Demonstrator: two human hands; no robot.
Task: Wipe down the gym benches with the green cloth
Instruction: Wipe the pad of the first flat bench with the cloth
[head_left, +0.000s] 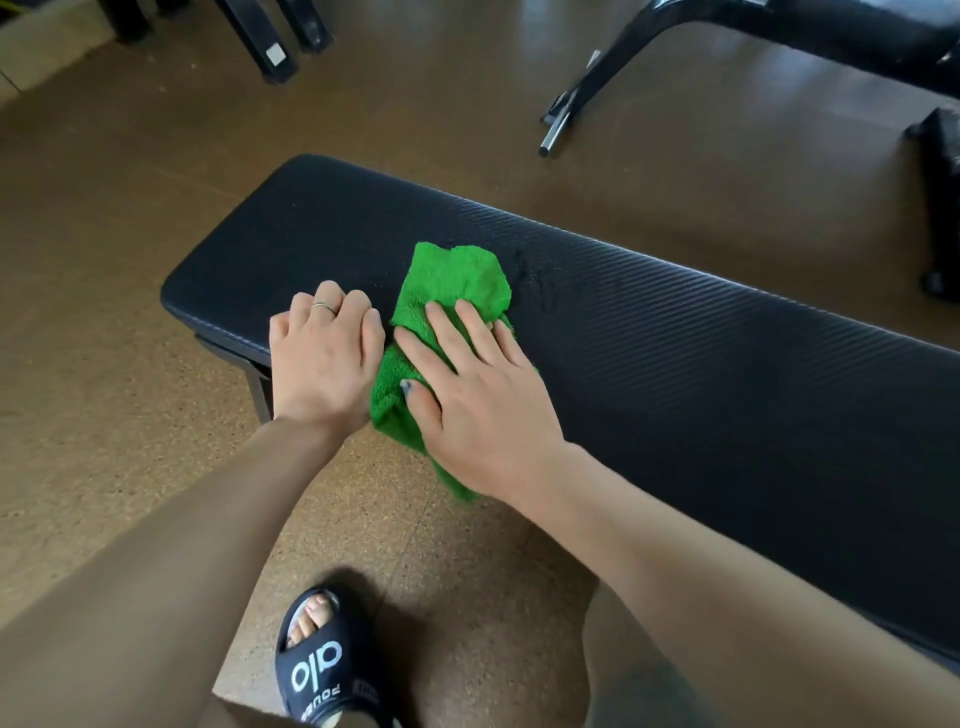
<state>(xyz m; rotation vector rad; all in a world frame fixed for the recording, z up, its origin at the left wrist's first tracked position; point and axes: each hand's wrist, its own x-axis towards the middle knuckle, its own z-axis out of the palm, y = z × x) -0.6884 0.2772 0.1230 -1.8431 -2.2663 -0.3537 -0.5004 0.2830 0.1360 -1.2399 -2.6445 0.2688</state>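
Two hands rest side by side on the black padded bench surface (675, 338): right hand (478, 400) presses flat, fingers straight, on the crumpled green terry cloth (452, 280); left hand (324, 358) beside it, fingers curled under, holding nothing.

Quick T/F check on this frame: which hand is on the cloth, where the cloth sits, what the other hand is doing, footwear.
1. The right hand presses the cloth flat on the bench. True.
2. The left hand holds the cloth. False: it rests on the bench edge beside the cloth, fingers curled, holding nothing.
3. The cloth lies wholly on the pad. False: its near part hangs over the near edge.
4. A ring shows on the left hand. True.
5. The person wears white trainers. False: a black slide sandal is visible.
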